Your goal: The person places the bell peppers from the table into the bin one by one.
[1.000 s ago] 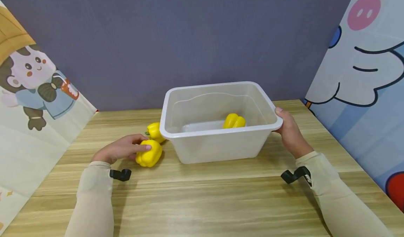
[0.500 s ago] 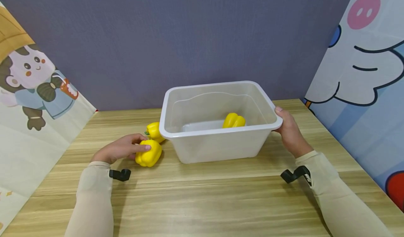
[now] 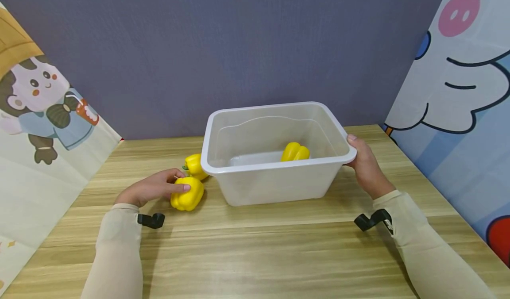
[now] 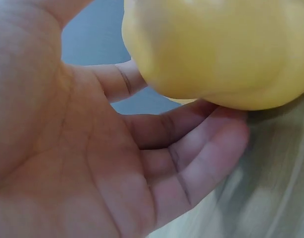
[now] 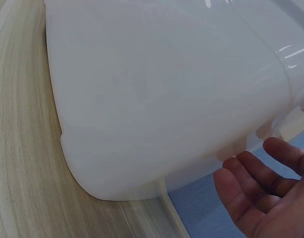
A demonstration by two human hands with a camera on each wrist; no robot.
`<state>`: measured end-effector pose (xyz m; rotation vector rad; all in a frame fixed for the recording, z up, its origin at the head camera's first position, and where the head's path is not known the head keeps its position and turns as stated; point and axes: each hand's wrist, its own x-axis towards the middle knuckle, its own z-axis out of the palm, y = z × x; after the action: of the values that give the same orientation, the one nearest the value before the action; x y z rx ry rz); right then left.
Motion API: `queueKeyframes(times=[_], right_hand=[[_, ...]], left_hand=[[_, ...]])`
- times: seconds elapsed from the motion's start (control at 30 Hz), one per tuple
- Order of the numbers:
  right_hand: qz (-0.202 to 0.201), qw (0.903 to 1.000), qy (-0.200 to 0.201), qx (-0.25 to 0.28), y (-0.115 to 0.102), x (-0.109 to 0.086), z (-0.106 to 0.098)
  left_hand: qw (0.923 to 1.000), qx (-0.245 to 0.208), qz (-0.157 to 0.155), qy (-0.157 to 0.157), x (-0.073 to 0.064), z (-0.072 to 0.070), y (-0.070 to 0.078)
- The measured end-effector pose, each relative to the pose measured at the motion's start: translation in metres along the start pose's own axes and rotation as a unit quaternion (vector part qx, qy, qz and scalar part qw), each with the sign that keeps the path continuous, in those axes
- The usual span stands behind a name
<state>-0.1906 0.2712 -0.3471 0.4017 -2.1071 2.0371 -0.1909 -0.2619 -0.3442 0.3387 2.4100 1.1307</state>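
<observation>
Yellow pepper (image 3: 189, 197) in left hand (image 3: 153, 187), gripped by fingers (image 4: 206, 158), apparently on surface (image 3: 259, 254) just beside white tub (image 3: 275, 186). Holding tub's rim (image 3: 255, 168) with right hand (image 3: 367, 166). Practically unchanged over last second, so probably paused: one pepper (image 3: 295, 152) inside, another pepper (image 3: 195, 165) just behind held one.

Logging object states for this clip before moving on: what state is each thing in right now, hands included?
White bin: upright, uncovered.
Pepper inside: partly hidden by the bin's front wall.
Front pepper: gripped; whether raised, can't tell.
Rear pepper: on its side, stem facing left.
Left hand: holding the front pepper.
Right hand: gripping the bin's right rim.
</observation>
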Motion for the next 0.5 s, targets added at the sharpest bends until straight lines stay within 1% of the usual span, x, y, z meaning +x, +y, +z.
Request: queueKeyframes(times=[0.33, 0.5], right_hand=[[-0.002, 1.0000, 0.000, -0.007, -0.0004, -0.0004, 0.0003], [0.001, 1.0000, 0.003, -0.008, -0.0002, -0.0006, 0.0006]], left_hand=[[0.9998, 0.013, 0.014, 0.002, -0.0004, 0.0002, 0.0017], [0.9995, 0.026, 0.009, 0.013, -0.0002, 0.0008, 0.0036]])
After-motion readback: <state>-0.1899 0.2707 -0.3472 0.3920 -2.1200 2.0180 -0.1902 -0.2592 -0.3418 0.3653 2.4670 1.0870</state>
